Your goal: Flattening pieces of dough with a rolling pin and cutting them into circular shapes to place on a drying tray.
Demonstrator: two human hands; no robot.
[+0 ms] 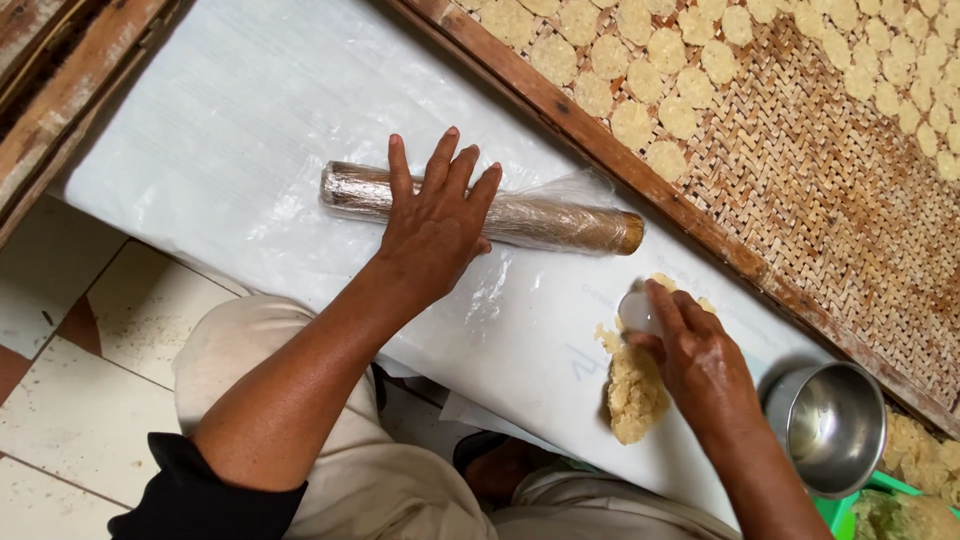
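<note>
My left hand [437, 220] lies flat, fingers spread, on a wooden rolling pin [570, 222] wrapped in clear plastic film, which rests on a white plastic-covered board [230, 130]. My right hand [695, 355] grips a small round clear cutter [636, 310] pressed down at the top of a flattened patch of pale yellow dough [632, 395] on the same white sheet. The fingers of the right hand hide part of the cutter and the dough under it.
A woven bamboo tray [820, 190] with a wooden frame holds several round pale dough discs [640, 80] at the upper right. A steel cup [830, 425] stands by my right wrist, beside more dough pieces [915, 450] and a green container [850, 510]. Tiled floor [80, 380] lies at the left.
</note>
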